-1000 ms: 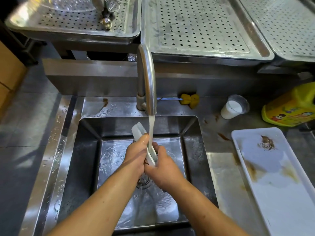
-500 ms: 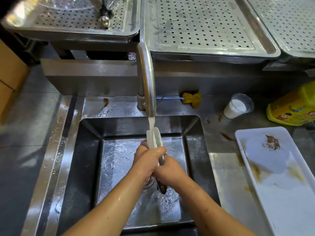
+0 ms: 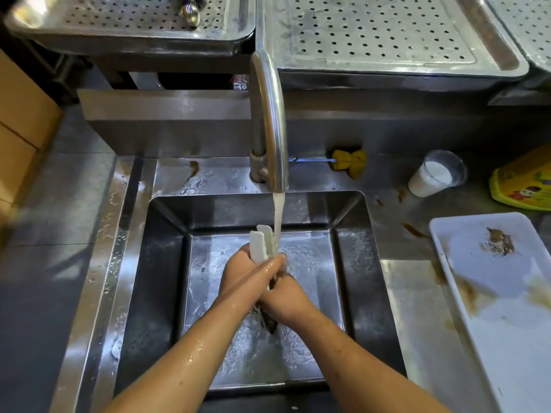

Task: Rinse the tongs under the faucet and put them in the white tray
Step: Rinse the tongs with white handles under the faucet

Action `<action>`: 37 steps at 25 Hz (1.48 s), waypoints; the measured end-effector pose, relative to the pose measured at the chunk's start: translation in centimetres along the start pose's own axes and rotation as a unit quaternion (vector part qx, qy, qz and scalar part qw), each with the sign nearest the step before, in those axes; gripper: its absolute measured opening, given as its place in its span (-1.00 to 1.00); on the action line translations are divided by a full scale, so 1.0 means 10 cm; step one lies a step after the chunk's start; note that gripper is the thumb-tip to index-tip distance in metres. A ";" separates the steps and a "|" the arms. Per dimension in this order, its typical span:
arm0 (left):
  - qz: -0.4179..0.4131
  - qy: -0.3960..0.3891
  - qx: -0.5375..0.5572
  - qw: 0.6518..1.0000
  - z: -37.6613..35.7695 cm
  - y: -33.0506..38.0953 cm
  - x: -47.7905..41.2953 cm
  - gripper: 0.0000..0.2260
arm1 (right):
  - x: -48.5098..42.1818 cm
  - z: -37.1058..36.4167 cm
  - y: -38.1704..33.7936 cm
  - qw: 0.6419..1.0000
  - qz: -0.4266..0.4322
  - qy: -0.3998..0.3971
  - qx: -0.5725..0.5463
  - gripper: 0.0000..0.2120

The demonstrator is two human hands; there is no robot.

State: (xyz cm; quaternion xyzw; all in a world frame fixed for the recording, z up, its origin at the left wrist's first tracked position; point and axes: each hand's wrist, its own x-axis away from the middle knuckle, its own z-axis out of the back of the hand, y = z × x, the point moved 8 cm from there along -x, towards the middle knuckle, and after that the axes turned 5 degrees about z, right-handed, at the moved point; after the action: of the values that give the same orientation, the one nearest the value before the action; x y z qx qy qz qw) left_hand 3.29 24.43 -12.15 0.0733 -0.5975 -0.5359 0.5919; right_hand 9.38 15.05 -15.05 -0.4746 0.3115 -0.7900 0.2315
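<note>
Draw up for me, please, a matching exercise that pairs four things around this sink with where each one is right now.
Things:
1. tongs
2. white tray
3. cup
4. yellow brush

Places:
a. on the counter right of the sink, stained brown
b. behind the sink, right of the faucet base
c. held by the left hand and right hand over the sink, by the water stream
d. on the counter behind the tray, white liquid inside

Pairs: 1-c; 2-a; 3-d; 4-b
</note>
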 end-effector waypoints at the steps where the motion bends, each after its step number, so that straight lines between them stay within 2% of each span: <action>1: 0.010 -0.003 0.011 1.000 0.00 0.01 -0.02 -0.71 | -0.01 0.04 0.03 1.000 0.012 0.023 0.002 -0.82; 4: 0.067 -0.013 0.062 0.996 -0.06 -0.05 -0.12 -0.54 | 0.03 0.14 0.01 0.998 0.003 0.054 0.032 -0.78; 7: 0.133 -0.039 0.092 0.986 -0.09 -0.16 -0.17 -0.41 | 0.05 0.30 -0.08 0.984 0.019 0.077 0.161 -0.71; 9: 0.171 -0.095 0.156 0.968 -0.22 -0.20 -0.11 -0.49 | 0.07 0.38 -0.18 0.966 0.050 0.096 0.236 -0.66; 11: 0.214 -0.116 0.219 0.945 -0.29 -0.18 -0.08 -0.83 | 0.07 0.42 -0.30 0.950 0.083 0.109 0.279 -0.62; 13: 0.240 -0.123 0.252 0.929 -0.29 -0.18 -0.12 -0.72 | 0.07 0.43 -0.40 0.956 0.102 0.088 0.263 -0.57; 15: 0.229 -0.132 0.261 0.928 -0.28 -0.14 -0.18 -0.68 | 0.07 0.44 -0.43 0.970 0.105 0.054 0.214 -0.56; 17: 0.190 -0.140 0.253 0.938 -0.24 -0.06 -0.21 -0.74 | 0.09 0.52 -0.42 0.976 0.096 0.043 0.188 -0.58; 20: 0.138 -0.099 0.275 0.946 -0.01 0.08 -0.37 -0.79 | 0.12 0.59 -0.35 0.974 0.088 0.022 0.205 -0.55; 22: 0.118 -0.085 0.231 0.962 0.10 0.15 -0.46 -0.76 | 0.13 0.59 -0.33 0.969 0.090 0.003 0.228 -0.49; 25: 0.074 -0.144 0.091 0.983 -0.03 0.19 -0.42 -0.79 | 0.10 0.56 -0.35 0.969 0.076 -0.005 0.237 -0.46; 27: 0.053 -0.151 0.116 0.980 -0.07 0.22 -0.41 -0.78 | 0.05 0.55 -0.36 0.973 0.060 0.006 0.223 -0.47; 29: 0.065 -0.104 0.203 0.972 0.00 0.22 -0.43 -0.80 | -0.02 0.57 -0.36 0.985 0.029 0.020 0.167 -0.51; 31: 0.122 -0.086 0.230 0.962 -0.01 0.07 -0.43 -0.80 | -0.09 0.56 -0.37 0.992 0.003 0.029 0.122 -0.51; 32: 0.158 -0.115 0.216 0.957 -0.09 -0.02 -0.37 -0.75 | -0.11 0.53 -0.42 0.990 0.007 0.031 0.134 -0.50; 34: 0.208 -0.199 0.202 0.936 -0.30 -0.17 -0.22 -0.70 | -0.14 0.44 -0.57 0.967 0.057 0.034 0.247 -0.47; 35: 0.217 -0.209 0.212 0.930 -0.35 -0.20 -0.20 -0.70 | -0.11 0.37 -0.65 0.949 0.089 0.030 0.302 -0.44; 37: 0.229 -0.176 0.260 0.921 -0.36 -0.22 -0.25 -0.69 | -0.06 0.27 -0.73 0.932 0.137 0.003 0.337 -0.34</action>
State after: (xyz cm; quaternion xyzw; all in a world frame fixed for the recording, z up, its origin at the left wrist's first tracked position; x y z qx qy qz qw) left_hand 5.63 23.30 -16.30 -0.0097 -0.8109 -0.2154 0.5440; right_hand 11.50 19.84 -9.25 -0.3196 0.0895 -0.8105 0.4827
